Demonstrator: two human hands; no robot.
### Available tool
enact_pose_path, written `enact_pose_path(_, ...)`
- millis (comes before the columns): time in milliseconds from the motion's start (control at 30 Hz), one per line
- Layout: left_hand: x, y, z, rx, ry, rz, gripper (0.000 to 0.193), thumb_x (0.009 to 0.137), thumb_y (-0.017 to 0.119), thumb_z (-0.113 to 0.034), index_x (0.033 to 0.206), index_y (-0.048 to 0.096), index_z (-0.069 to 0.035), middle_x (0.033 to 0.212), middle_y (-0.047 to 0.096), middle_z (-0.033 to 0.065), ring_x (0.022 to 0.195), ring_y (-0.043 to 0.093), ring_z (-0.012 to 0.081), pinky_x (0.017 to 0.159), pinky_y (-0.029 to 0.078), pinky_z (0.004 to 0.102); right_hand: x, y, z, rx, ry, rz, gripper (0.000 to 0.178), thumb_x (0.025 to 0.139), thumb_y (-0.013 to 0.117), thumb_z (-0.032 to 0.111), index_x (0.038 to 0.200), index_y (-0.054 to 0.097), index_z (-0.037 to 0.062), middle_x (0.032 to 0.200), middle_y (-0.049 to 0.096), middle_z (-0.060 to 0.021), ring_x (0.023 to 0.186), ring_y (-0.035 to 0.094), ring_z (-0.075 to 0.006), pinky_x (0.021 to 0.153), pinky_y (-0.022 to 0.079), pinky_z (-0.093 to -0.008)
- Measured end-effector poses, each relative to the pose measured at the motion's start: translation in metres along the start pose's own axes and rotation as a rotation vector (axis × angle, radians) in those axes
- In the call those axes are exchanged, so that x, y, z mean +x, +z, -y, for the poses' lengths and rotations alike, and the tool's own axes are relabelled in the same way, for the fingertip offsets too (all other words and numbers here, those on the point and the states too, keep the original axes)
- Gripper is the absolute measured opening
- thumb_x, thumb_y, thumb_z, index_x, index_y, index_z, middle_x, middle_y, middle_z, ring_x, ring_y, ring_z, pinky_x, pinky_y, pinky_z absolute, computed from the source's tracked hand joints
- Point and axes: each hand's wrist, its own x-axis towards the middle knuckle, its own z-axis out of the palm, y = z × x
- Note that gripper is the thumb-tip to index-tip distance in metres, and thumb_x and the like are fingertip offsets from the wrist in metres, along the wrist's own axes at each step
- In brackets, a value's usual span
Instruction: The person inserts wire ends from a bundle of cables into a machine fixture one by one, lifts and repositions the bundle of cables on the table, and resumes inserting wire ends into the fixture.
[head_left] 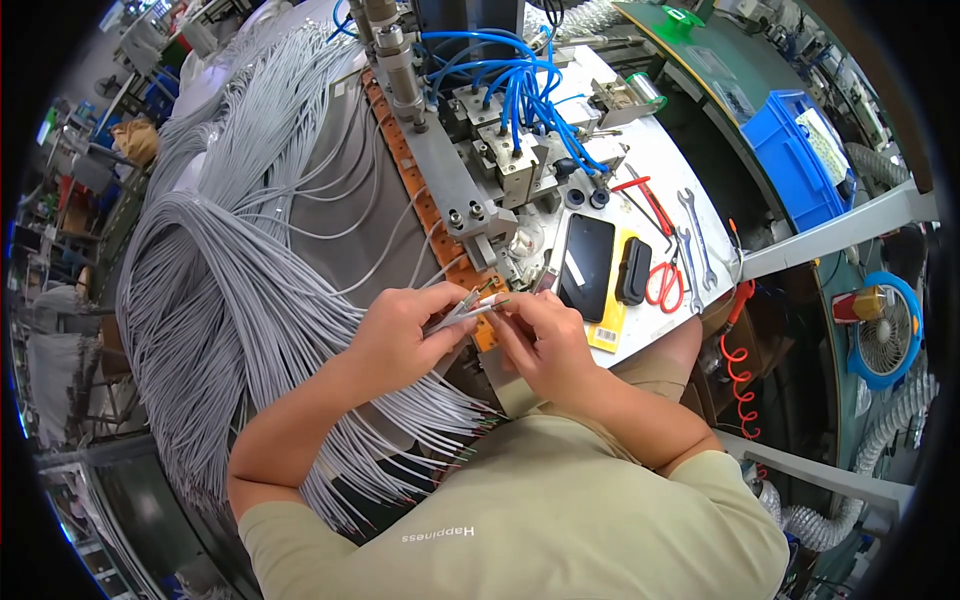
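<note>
My left hand [400, 335] is closed around a few grey cables [462, 312], whose stripped ends with thin coloured wires point up and to the right. At those ends my right hand [548, 345] pinches a cable tip between thumb and fingers. Exactly how many cables are gripped is hard to make out. Just beyond both hands runs an orange-brown slotted strip [412, 178], with single grey cables laid into it from the left. A large bundle of grey cables [215, 270] spreads to the left and passes under my left forearm, its cut ends near my shirt.
Beyond my hands stands a metal press machine [500, 150] with blue air tubes [520, 85]. On the white table to the right lie a phone [588, 262], a black case [634, 270], red scissors [664, 285] and wrenches [697, 240]. A blue bin [790, 165] and a fan [887, 330] are farther right.
</note>
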Motion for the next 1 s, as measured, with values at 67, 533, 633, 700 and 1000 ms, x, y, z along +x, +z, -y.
enact_pose_path(67, 0.001, 0.0, 0.0, 0.023, 0.005, -0.008, 0.016, 0.091, 0.067, -0.006, 0.105, 0.066, 0.002, 0.075, 0.068, 0.0064, 0.064, 0.066, 0.0112, 0.061, 0.051, 0.0246, 0.001, 0.0, 0.001, -0.007, -0.009, -0.005, 0.012, 0.091, 0.066, 0.003, 0.103, 0.064, 0.0012, 0.059, 0.06, -0.0042, 0.049, 0.049, -0.0152, 0.059, 0.038, -0.0308)
enact_pose_path(533, -0.001, -0.003, -0.005, -0.197, -0.167, 0.189, 0.014, 0.092, 0.064, -0.005, 0.103, 0.065, 0.001, 0.073, 0.068, 0.0076, 0.065, 0.066, 0.0139, 0.063, 0.052, 0.028, 0.008, -0.003, -0.004, -0.129, -0.288, 0.015, 0.011, 0.086, 0.064, -0.002, 0.093, 0.055, 0.001, 0.074, 0.056, -0.0083, 0.064, 0.05, -0.0284, 0.067, 0.039, -0.0389)
enact_pose_path(633, -0.003, 0.003, -0.001, -0.014, -0.018, 0.024, 0.015, 0.092, 0.065, -0.006, 0.105, 0.065, 0.001, 0.074, 0.068, 0.0071, 0.066, 0.067, 0.0136, 0.062, 0.052, 0.0273, 0.007, -0.001, -0.012, -0.186, -0.242, -0.042, 0.011, 0.086, 0.064, -0.001, 0.091, 0.055, 0.0015, 0.074, 0.055, -0.0072, 0.064, 0.049, -0.0268, 0.066, 0.039, -0.0383)
enact_pose_path(700, -0.004, 0.008, 0.003, 0.36, 0.304, -0.326, 0.017, 0.092, 0.065, -0.007, 0.106, 0.065, 0.002, 0.078, 0.07, 0.0067, 0.068, 0.067, 0.0126, 0.061, 0.052, 0.0259, 0.009, 0.0, -0.024, -0.263, -0.163, -0.103, 0.011, 0.088, 0.066, 0.002, 0.09, 0.055, 0.0019, 0.071, 0.054, -0.0045, 0.06, 0.048, -0.0206, 0.061, 0.038, -0.035)
enact_pose_path(1000, -0.005, -0.018, 0.005, -0.229, -0.048, 0.563, 0.018, 0.092, 0.066, -0.008, 0.108, 0.065, 0.0, 0.102, 0.068, 0.0118, 0.081, 0.068, 0.0137, 0.066, 0.053, 0.0292, 0.012, 0.0, -0.049, 0.334, 0.442, 0.005, 0.021, 0.097, 0.066, 0.018, 0.087, 0.053, 0.0037, 0.067, 0.045, 0.0055, 0.059, 0.039, -0.0026, 0.049, 0.03, -0.0244)
